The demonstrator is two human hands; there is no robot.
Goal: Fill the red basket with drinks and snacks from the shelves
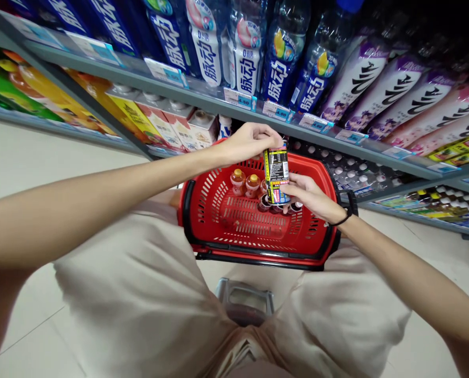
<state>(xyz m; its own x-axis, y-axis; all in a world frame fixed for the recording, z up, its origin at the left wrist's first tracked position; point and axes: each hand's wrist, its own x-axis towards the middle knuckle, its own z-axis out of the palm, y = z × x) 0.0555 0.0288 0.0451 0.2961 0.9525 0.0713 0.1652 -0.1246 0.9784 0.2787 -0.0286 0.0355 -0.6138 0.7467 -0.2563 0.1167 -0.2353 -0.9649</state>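
A small bottle with a black and yellow label (277, 173) is held upright over a red shopping basket (218, 210). My left hand (250, 142) grips its top, fingers curled over the cap. My right hand (307, 194) wraps around its lower part from the right. Inside the basket stand two orange-capped bottles (245, 184) and a few dark-topped ones near my right hand. The basket rests on my knees.
Store shelves run across the top: blue drink bottles (242, 47), purple and pink bottles (395, 89) on the right, juice cartons (159, 123) on the left, white-capped bottles (348, 170) behind the basket. A grey stool (244, 296) shows between my legs. Pale floor tiles lie below.
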